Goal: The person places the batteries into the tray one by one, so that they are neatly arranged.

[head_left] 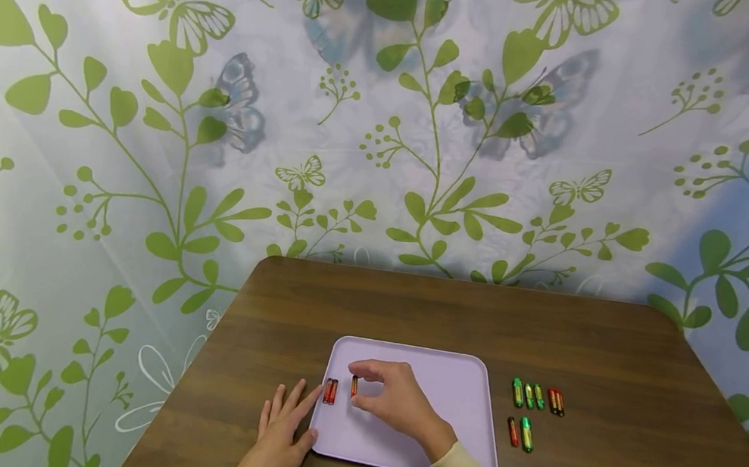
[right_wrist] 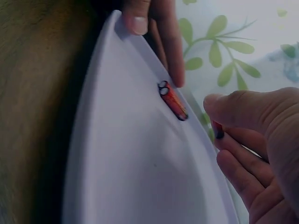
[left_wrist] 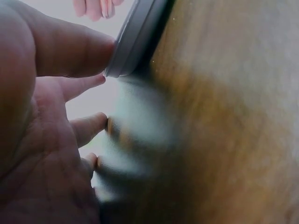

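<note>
A lavender tray lies on the wooden table, and two red-and-black batteries sit side by side at its left edge. My right hand pinches another red-and-black battery between thumb and fingers, over the tray just right of that pair. In the right wrist view, the thumb covers most of the held battery. With fingers spread, my left hand rests at the tray's left side. The left wrist view shows its thumb against the tray rim.
To the right of the tray, several green batteries and a red pair form a row on the table. Nearer the front lie a red battery and a larger green one. A patterned curtain hangs behind.
</note>
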`<state>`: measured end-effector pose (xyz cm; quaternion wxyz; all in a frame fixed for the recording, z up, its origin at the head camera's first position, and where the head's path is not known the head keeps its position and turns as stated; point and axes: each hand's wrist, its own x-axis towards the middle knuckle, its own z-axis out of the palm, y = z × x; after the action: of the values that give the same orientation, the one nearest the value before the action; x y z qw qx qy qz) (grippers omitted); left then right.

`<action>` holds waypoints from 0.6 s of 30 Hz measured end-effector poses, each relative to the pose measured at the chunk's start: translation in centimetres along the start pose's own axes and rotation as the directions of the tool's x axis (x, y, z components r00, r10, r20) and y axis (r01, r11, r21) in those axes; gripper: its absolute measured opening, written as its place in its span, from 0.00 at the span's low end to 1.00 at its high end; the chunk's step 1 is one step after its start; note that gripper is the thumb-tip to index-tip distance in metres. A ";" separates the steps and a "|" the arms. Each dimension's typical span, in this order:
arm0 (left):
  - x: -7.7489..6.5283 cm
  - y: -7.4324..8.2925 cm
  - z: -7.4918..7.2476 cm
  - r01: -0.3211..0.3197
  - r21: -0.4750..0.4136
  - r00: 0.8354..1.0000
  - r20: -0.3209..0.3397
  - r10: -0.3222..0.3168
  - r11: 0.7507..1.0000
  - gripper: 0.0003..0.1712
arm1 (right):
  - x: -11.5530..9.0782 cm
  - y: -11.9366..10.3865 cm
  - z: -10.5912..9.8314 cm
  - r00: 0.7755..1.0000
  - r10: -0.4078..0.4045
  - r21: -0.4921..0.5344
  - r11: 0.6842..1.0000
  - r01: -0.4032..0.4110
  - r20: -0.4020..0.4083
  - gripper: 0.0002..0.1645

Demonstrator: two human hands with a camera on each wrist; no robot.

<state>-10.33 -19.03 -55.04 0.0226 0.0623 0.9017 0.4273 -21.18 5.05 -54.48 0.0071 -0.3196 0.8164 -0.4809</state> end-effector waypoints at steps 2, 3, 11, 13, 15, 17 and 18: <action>0.0 -0.3 0.2 -0.025 -0.018 1.000 -0.019 0.025 1.000 0.38 | 0.2 0.1 0.6 1.000 0.014 0.000 1.000 -0.014 0.011 0.28; 0.0 -0.4 0.2 -0.041 -0.027 0.999 -0.029 0.041 0.999 0.38 | 0.3 0.1 0.9 1.000 0.019 -0.001 1.000 -0.019 0.015 0.28; 0.0 -0.8 0.4 -0.058 -0.023 0.998 -0.034 0.057 0.998 0.38 | 0.8 0.2 2.7 1.000 -0.007 -0.100 0.995 0.008 0.012 0.28; 0.1 -0.5 0.2 -0.018 -0.009 1.000 -0.012 0.018 1.000 0.38 | 0.8 0.0 2.9 1.000 -0.024 -0.129 0.991 0.025 0.006 0.28; 0.1 -0.3 0.1 0.001 0.007 1.000 0.006 -0.001 1.000 0.38 | 0.9 -0.2 3.1 1.000 -0.029 -0.156 0.987 0.029 0.005 0.28; 0.1 -0.1 0.1 0.014 0.018 1.000 0.016 -0.014 1.000 0.38 | 0.9 -0.4 3.3 0.999 -0.035 -0.191 0.981 0.035 0.008 0.29; 0.1 -0.1 0.1 0.018 0.019 1.000 0.019 -0.018 1.000 0.39 | 1.0 -0.5 3.4 0.999 -0.035 -0.206 0.978 0.037 0.010 0.29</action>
<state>-10.42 -19.02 -55.14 0.0345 0.0584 0.9059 0.4181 -20.64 1.74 -55.63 -0.0323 -0.3349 0.8560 -0.3926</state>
